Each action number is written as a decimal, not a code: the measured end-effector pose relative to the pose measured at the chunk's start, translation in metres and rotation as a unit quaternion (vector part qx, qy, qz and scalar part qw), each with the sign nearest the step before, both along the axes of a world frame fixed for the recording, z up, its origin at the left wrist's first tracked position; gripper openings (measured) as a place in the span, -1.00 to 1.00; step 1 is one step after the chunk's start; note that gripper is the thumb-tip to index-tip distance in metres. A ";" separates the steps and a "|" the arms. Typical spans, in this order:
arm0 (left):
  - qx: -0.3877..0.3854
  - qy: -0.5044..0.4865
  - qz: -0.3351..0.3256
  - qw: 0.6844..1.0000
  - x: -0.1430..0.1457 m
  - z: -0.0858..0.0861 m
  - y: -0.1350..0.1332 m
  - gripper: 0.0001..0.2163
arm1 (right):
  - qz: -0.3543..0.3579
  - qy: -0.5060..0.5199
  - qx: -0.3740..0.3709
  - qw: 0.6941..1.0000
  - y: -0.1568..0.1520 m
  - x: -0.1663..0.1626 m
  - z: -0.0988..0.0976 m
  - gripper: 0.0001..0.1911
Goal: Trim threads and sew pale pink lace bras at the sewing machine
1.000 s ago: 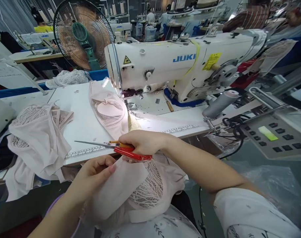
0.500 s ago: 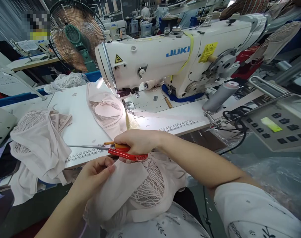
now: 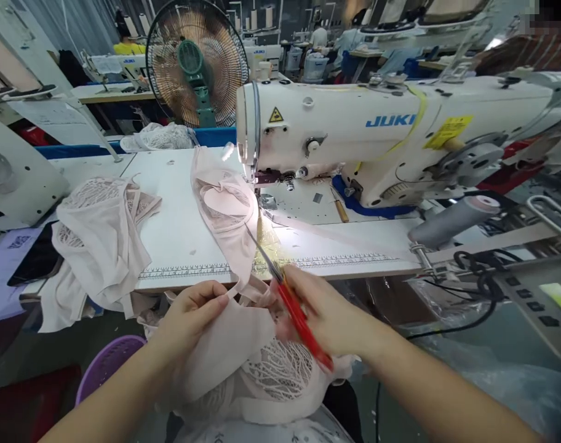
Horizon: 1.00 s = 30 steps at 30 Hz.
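My left hand point(image 3: 192, 314) pinches the top edge of a pale pink lace garment point(image 3: 257, 369) that lies in my lap. My right hand point(image 3: 324, 311) is closed round red-handled scissors point(image 3: 290, 298), their blades pointing up and away toward the sewing machine's needle. A thin pink strap runs from the garment up to another pink piece point(image 3: 222, 206) lying under the needle of the white JUKI sewing machine point(image 3: 382, 138).
A heap of pink lace pieces point(image 3: 100, 234) lies at the table's left edge. A fan point(image 3: 197, 61) stands behind the white table point(image 3: 170, 203). A control panel point(image 3: 539, 295) sits at the right, a purple basket point(image 3: 107, 363) below left. Other people work far behind.
My right hand has swung the scissors from pointing left to pointing up toward the needle. The camera view has shifted to the left. My left hand keeps its pinch on the fabric.
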State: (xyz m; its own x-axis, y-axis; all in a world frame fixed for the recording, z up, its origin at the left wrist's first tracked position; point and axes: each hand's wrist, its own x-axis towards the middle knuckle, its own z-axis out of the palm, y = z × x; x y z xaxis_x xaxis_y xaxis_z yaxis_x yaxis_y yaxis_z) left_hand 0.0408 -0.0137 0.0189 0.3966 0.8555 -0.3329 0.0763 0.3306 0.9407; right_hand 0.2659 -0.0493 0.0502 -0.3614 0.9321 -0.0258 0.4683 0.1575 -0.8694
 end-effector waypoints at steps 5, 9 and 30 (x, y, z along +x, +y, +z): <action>-0.018 0.000 0.038 0.999 -0.001 -0.003 -0.003 -0.66 | 0.135 -0.020 -0.140 0.981 -0.028 0.009 -0.017 -0.78; -0.010 0.004 0.037 0.999 -0.002 -0.006 -0.005 -0.68 | 0.131 -0.036 -0.177 0.975 -0.029 0.001 -0.020 -0.71; 0.040 0.038 0.025 0.998 -0.001 0.008 -0.013 -0.74 | 0.031 -0.015 -0.146 0.989 -0.027 -0.017 -0.032 -0.71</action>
State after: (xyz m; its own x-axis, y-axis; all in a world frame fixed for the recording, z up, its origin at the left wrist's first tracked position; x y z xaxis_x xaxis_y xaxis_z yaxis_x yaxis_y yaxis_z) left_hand 0.0396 -0.0262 0.0266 0.3285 0.8990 -0.2895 0.1339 0.2591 0.9565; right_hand 0.2492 -0.0759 0.0187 -0.4132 0.8589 -0.3026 0.4914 -0.0695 -0.8682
